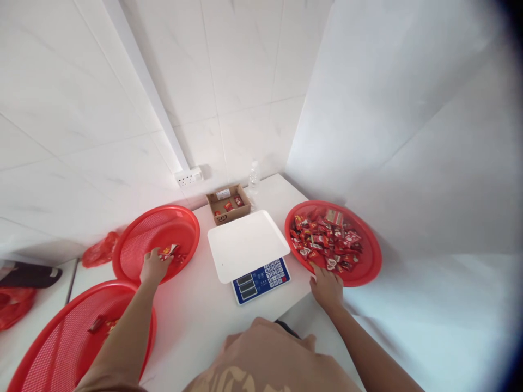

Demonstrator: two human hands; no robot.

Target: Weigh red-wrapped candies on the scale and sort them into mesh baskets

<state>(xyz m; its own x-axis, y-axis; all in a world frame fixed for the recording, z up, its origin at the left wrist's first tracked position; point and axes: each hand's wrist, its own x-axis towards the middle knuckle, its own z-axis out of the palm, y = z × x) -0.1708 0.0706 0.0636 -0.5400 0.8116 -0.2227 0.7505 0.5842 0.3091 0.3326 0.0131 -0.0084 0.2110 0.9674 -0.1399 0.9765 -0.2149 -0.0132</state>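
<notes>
My left hand [154,267] reaches over the near rim of a red plastic basket [122,247], fingers closed on a small red-and-white wrapped packet [168,251]. A few more packets lie beneath it, partly hidden. Over on the right, my right hand [327,288] grips the near rim of another red basket [370,267], thumb outside and fingertips over the edge. A heap of red wrapped packets [322,239] fills that basket's bottom. Between the hands stands a digital scale [261,280] with a bare white pan [247,245].
A third red basket [44,337] at front left holds a few small packets. Behind the scale are a small cardboard box [229,204] with several packets and a clear plastic bottle [254,177]. Red plastic bags [100,249] lie at left. Tiled walls border the white table [196,321].
</notes>
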